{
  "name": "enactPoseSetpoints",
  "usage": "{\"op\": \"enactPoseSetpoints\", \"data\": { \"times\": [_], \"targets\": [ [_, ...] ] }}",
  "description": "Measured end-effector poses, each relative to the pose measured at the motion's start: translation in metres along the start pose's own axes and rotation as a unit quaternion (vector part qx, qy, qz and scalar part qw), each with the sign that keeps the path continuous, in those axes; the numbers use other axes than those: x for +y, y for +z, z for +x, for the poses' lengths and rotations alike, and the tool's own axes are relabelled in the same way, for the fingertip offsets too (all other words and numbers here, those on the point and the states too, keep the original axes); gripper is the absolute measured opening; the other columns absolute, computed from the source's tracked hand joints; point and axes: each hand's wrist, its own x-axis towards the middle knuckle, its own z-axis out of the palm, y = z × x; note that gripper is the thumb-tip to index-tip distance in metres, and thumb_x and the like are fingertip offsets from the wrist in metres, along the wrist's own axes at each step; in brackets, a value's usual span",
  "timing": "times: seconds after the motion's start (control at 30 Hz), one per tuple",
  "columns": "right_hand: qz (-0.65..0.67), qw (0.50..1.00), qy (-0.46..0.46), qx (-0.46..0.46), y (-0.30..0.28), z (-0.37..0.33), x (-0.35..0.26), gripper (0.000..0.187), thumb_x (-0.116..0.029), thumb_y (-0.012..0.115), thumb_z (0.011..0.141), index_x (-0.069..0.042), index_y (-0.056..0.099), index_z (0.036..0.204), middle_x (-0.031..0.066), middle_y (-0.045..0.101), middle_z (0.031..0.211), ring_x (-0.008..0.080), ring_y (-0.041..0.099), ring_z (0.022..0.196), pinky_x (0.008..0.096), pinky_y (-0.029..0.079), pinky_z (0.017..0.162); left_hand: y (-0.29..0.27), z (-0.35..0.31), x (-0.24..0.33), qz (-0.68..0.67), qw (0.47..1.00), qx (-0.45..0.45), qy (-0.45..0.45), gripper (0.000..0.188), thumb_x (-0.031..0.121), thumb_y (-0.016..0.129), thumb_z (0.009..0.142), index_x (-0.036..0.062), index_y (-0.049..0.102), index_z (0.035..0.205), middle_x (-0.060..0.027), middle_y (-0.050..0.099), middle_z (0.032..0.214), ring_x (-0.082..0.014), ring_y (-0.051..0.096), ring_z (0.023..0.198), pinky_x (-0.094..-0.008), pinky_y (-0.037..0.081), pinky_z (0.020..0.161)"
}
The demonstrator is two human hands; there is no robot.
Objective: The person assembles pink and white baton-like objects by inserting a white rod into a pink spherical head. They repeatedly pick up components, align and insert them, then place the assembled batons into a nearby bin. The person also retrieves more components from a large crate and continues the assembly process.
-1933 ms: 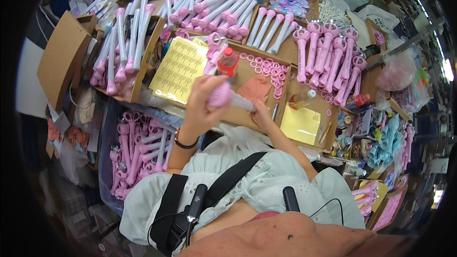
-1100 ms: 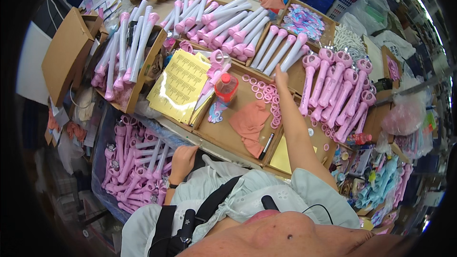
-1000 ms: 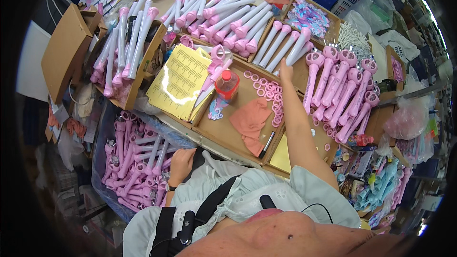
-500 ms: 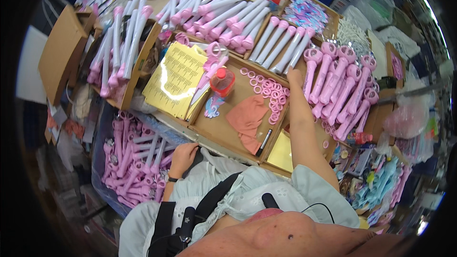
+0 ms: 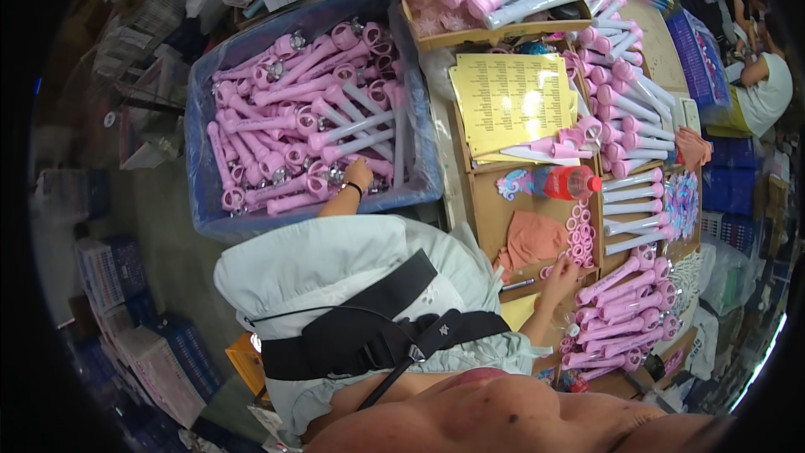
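Note:
My left hand (image 5: 359, 173) reaches into a plastic-lined blue bin (image 5: 198, 159), its fingers closed around part of a pink wand (image 5: 379, 167). Around it lie many pink wands (image 5: 289, 124) with ring-shaped heads and clear gem-like pieces, some with pale grey-white tubes (image 5: 359, 132). Over the cardboard tray (image 5: 490, 226), my right hand (image 5: 562, 277) has its fingers drawn together at the lower end of a group of small pink rings (image 5: 580, 235). What lies between those fingertips is too small to make out.
Beside the rings are an orange cloth (image 5: 532, 239), a red-capped bottle (image 5: 572, 183), a marker (image 5: 517, 283) and yellow printed sheets (image 5: 511, 105). Boxed tubes (image 5: 537, 4) stand at the back; finished-looking pink wands (image 5: 625, 315) pile at right. Another person (image 5: 765, 88) sits far right.
The view has swung left toward the blue bin. My left hand has gone from beside my lap into the bin. My right hand has come back from the row of tubes to the rings.

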Motion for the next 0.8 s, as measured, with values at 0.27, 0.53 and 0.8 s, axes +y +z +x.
{"op": "enactPoseSetpoints", "data": {
  "times": [0.27,0.53,0.8],
  "targets": [
    [-0.020,0.997,-0.057,-0.053,0.001,-0.070,-0.091,0.012,-0.011,0.059,0.085,-0.001,0.060,0.091,0.0109,0.057,0.082,0.0217,0.056,0.072,0.0309,0.045,0.063,0.015,0.065,0.025,0.121,0.988,0.038,0.089,0.037,0.015,0.053,0.075,0.0083,0.055,0.112,-0.0106,0.052,0.120,-0.0283,0.045,0.115,-0.0469,0.027,0.099],
    [0.007,0.993,-0.057,-0.104,0.017,-0.045,-0.144,0.015,-0.013,0.059,0.083,-0.003,0.061,0.095,0.0139,0.061,0.086,0.0255,0.062,0.075,0.0336,0.049,0.064,0.016,0.083,0.004,0.283,0.937,-0.006,0.204,0.031,0.017,0.040,0.088,0.0121,0.056,0.114,-0.0092,0.058,0.114,-0.0249,0.052,0.110,-0.0504,0.025,0.101],
    [0.015,0.981,-0.140,-0.131,0.022,-0.048,-0.149,0.014,-0.015,0.060,0.083,-0.005,0.061,0.093,0.0119,0.060,0.083,0.0248,0.061,0.071,0.0335,0.048,0.063,-0.048,0.027,-0.073,0.057,0.979,-0.066,0.185,0.068,0.021,0.075,0.060,0.0070,0.049,0.121,-0.0191,0.060,0.103,-0.0356,0.059,0.096,-0.0439,0.045,0.087]
  ]
}}
